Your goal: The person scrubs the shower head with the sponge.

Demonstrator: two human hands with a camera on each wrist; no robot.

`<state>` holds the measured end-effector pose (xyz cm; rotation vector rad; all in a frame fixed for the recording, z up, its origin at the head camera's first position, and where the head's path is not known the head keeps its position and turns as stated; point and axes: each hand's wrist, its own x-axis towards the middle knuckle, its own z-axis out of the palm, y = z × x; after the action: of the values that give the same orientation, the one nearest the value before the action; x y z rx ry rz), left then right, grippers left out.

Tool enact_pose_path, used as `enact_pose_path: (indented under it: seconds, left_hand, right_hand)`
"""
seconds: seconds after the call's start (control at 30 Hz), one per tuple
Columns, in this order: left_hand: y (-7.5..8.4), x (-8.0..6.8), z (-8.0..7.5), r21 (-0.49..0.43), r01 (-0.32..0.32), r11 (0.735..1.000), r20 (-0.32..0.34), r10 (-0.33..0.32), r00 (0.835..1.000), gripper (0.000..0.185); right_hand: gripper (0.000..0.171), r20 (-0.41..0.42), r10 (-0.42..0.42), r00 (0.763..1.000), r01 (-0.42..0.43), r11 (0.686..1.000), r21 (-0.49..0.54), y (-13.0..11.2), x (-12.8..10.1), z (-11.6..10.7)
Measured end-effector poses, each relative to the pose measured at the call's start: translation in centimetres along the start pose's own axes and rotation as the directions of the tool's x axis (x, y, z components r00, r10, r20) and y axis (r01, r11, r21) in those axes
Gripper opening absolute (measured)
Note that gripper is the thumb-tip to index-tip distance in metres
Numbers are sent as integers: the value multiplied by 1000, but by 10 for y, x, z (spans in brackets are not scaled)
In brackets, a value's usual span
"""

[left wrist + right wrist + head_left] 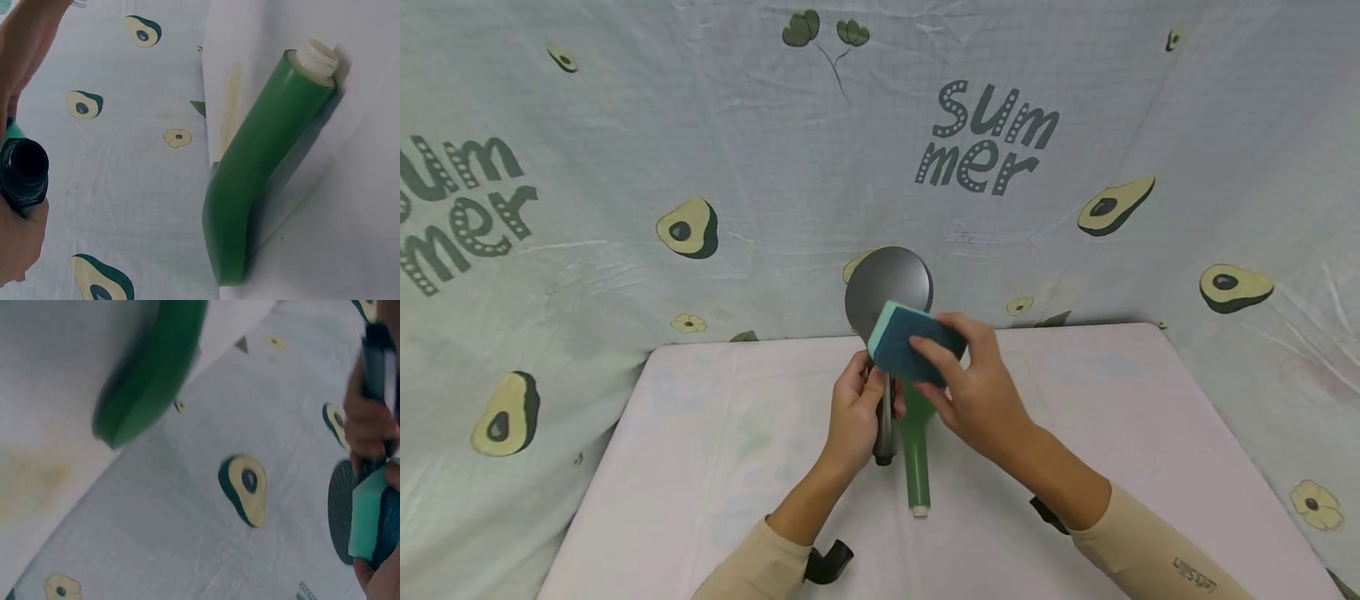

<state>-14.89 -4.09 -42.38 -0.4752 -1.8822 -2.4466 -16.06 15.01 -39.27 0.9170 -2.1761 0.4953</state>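
Left hand [853, 417] grips the grey shower head [891, 279] by its grip, up and just left of the green handle [917, 467] on the table [737, 467]. Right hand [988, 400] pinches the blue sponge [895, 346] over green handle's far end; sponge-to-shower-head contact: can't tell.

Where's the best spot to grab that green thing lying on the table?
Probably mid-handle on the green thing, from above on the person's near side: that straight, slim, rounded stretch lies uncovered, its white threaded end towards the person, while the far end bends.
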Motion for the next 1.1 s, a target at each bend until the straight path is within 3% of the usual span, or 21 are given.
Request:
enact_pose_path:
  seconds: [0.1,0.27,0.4,0.53,0.63,0.77,0.93,1.1]
  left_hand:
    - [0,1,0,-9,-15,1000,-7,15,1000,29]
    - [-1,2,0,34,15,999,1,-15,1000,27]
    - [-1,0,0,117,68,991,1,-69,998,23]
    - [-2,-1,-2,147,112,983,37,-119,992,32]
    - [-4,-1,-6,172,131,976,78,-146,986,26]
    - [-8,-2,-7,269,129,954,114,-165,980,28]
    - [-8,-3,-5,266,122,956,91,-151,984,33]
    - [-7,-2,-4,263,112,958,47,-129,990,27]
  right_hand:
    - [73,7,-42,999,42,999,-22,-7,-4,6]
    - [70,-36,-4,999,4,1000,4,-3,4,-3]
    - [67,-26,111,994,-107,988,113,7,19,-18]
    - [64,45,241,969,-245,941,233,22,32,-27]
    - [63,80,272,959,-284,919,274,27,34,-28]
    - [64,87,221,971,-236,942,238,22,29,-24]
    - [63,94,44,995,-52,996,77,8,18,-11]
    - [68,112,-104,988,107,994,-22,-2,6,-3]
